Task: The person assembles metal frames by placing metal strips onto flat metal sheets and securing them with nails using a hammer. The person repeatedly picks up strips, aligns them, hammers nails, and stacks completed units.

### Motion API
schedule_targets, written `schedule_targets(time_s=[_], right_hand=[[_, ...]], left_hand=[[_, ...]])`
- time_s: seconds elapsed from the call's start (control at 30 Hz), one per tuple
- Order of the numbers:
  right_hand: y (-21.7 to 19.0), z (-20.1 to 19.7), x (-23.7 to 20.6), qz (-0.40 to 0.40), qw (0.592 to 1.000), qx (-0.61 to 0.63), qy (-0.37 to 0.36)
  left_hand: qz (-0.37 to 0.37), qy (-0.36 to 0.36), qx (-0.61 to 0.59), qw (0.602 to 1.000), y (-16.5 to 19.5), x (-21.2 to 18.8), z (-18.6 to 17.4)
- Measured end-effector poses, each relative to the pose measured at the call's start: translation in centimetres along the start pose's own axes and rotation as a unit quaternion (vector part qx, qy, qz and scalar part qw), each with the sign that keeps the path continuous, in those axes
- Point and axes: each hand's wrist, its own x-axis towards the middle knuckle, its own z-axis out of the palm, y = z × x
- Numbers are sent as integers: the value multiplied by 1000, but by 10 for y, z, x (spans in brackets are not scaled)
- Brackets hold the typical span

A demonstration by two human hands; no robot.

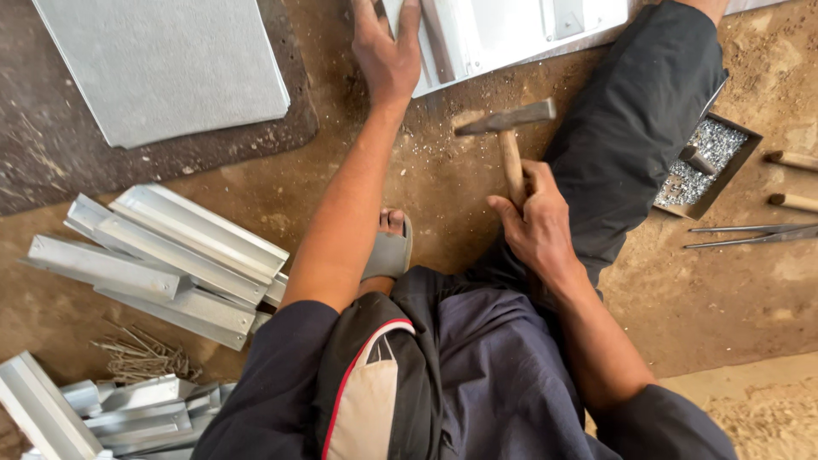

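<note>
gripping a hammer (506, 128), right hand (535, 223); left hand (385, 53) spread flat on half-cropped metal sheet (503, 30).

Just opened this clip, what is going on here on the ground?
A person sits on a dirt floor. The left hand presses flat on a pale sheet-metal panel, while the right hand holds a wooden-handled hammer raised above the ground, its grip closed round the handle. Folded grey metal channels lie piled to the left, and a shallow tray of small silvery bits sits to the right.

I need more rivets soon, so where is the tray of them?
The tray of small metal bits sits on the ground at right, beside the person's outstretched leg.
</note>
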Motion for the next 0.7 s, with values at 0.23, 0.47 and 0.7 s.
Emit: schedule_targets(time_s=[0.23,0.47,0.7], right_hand=[[-26,8,14,54,995,39,-77],[-33,27,20,62,991,93,-68],[-25,38,30,-40,998,-11,-54]], left_hand=[[-60,-7,90,994,2,3,-2],[23,25,48,998,8,0,-9],[-1,7,7,1000,11,7,-11]])
